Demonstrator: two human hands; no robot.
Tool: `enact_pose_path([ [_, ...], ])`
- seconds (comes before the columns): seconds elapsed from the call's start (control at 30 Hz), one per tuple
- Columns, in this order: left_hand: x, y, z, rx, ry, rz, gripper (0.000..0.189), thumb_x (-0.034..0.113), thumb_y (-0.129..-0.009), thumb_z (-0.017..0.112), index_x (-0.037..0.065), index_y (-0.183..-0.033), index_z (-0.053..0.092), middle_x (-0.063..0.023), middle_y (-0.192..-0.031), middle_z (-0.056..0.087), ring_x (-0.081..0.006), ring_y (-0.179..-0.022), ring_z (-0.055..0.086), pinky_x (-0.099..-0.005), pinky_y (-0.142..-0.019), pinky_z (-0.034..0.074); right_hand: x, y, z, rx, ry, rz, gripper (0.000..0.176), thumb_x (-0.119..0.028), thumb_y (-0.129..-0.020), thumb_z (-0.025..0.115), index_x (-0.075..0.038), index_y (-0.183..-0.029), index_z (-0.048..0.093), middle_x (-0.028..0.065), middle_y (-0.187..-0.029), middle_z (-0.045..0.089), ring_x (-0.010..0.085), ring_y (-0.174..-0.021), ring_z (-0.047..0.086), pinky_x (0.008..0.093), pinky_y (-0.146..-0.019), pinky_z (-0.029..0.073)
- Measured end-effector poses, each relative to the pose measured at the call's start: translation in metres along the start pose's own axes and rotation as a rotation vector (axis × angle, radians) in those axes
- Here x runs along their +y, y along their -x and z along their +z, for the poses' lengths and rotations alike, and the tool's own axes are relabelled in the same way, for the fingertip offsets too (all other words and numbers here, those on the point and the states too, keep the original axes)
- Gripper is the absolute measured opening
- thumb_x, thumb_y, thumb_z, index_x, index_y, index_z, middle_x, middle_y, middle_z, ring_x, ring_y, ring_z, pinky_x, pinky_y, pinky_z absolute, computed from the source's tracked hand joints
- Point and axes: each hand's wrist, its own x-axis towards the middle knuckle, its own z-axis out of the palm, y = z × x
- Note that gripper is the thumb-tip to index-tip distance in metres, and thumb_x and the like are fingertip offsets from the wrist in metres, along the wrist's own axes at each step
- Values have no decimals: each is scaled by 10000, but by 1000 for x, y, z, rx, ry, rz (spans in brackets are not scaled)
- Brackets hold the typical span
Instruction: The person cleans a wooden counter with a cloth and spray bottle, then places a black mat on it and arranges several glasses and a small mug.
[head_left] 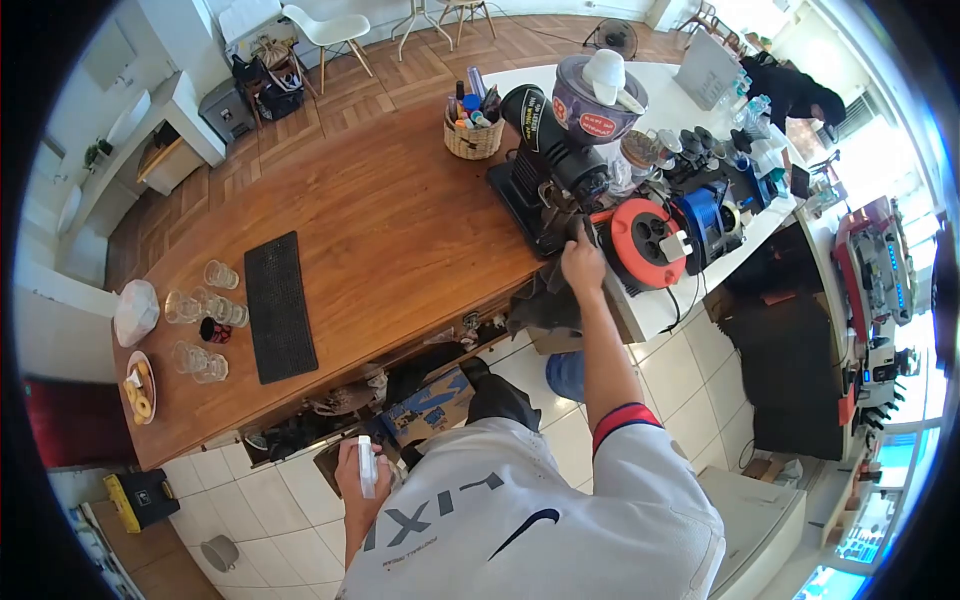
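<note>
My left hand (355, 478), low in front of my body, is closed around a small clear bottle (368, 468) with a white top. My right arm reaches forward to the table's corner, where my right hand (583, 264) is closed at the base of a black coffee grinder (550, 150). Something dark shows at its fingertips, and I cannot tell what it grips. A dark grey cloth (545, 305) hangs over the table edge just below and left of this hand. Close on its right lies a red and black cable reel (645, 245).
The wooden table (400, 240) carries a black mat (280, 305), several glasses (220, 305), a plate of doughnuts (140, 390) and a wicker basket (472, 138). Below its edge an open drawer (300, 425) sticks out. A blue reel (708, 220) stands on the white counter; a person (790, 92) bends beyond.
</note>
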Motion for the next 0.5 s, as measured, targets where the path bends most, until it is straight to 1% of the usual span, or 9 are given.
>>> enact_pose_path([
  [0.03, 1, 2, -1, 8, 2, -3, 160, 74, -764, 640, 6, -909, 630, -133, -915, 553, -261, -712, 594, -340, -650, 491, -7, 9, 7, 44, -20, 1, 446, -190, -873, 492, -13, -1270, 595, 259, -756, 662, 451, -681, 646, 530, -671, 525],
  [0.07, 2, 0, -2, 19, 0, 28, 157, 76, -766, 640, 5, -905, 630, -133, -918, 555, -262, -706, 594, -339, -651, 491, -19, 23, 11, 52, -50, 6, 447, -178, -862, 503, 6, -1260, 592, 266, -760, 660, 454, -705, 648, 538, -684, 524],
  [0.1, 3, 0, -1, 31, 1, 53, 154, 78, -767, 640, 5, -902, 629, -132, -921, 556, -263, -701, 595, -338, -651, 492, -41, 44, 11, 9, -36, -9, 446, -174, -861, 501, 6, -1258, 592, 276, -770, 658, 458, -720, 649, 540, -693, 523],
  [0.17, 1, 4, 1, 44, 16, -4, 153, 77, -768, 641, 2, -901, 628, -132, -920, 556, -262, -698, 596, -336, -648, 491, -56, 66, 10, -48, -11, -34, 445, -170, -859, 498, 7, -1257, 592, 285, -780, 656, 461, -735, 651, 542, -702, 522],
  [0.23, 4, 5, -2, 50, 21, -31, 153, 69, -768, 637, -5, -901, 625, -128, -919, 557, -262, -705, 604, -327, -642, 492, -58, 73, 11, -49, 31, -104, 512, -192, -875, 495, -1, -1349, 509, 252, -767, 667, 430, -714, 662, 524, -688, 531],
  [0.27, 3, 7, -2, 59, 24, -37, 153, 69, -768, 637, -5, -901, 625, -128, -919, 557, -262, -705, 604, -327, -642, 492, -52, 62, 8, -51, 31, -114, 512, -192, -875, 495, -1, -1349, 509, 252, -767, 667, 430, -714, 662, 524, -688, 531],
  [0.33, 1, 10, -5, 84, -8, -11, 153, 55, -760, 640, -4, -900, 624, -124, -919, 557, -260, -714, 612, -327, -645, 497, -24, 25, 0, 23, 55, 67, 532, -208, -868, 509, 5, -1356, 501, 248, -758, 668, 435, -693, 661, 519, -671, 536],
  [0.43, 0, 12, -8, 57, -26, -20, 149, 41, -755, 641, -3, -897, 624, -127, -919, 559, -268, -718, 616, -337, -654, 505, 6, 4, 11, 57, 112, 31, 521, -204, -864, 513, 34, -1328, 514, 253, -750, 666, 432, -674, 663, 519, -652, 540],
  [0.5, -8, 10, -5, 55, -19, -34, 148, 36, -755, 642, -4, -896, 624, -132, -919, 560, -278, -721, 617, -342, -660, 509, -21, 25, 11, 16, 135, -1, 498, -197, -867, 512, 53, -1297, 531, 256, -744, 666, 425, -672, 666, 517, -643, 541],
])
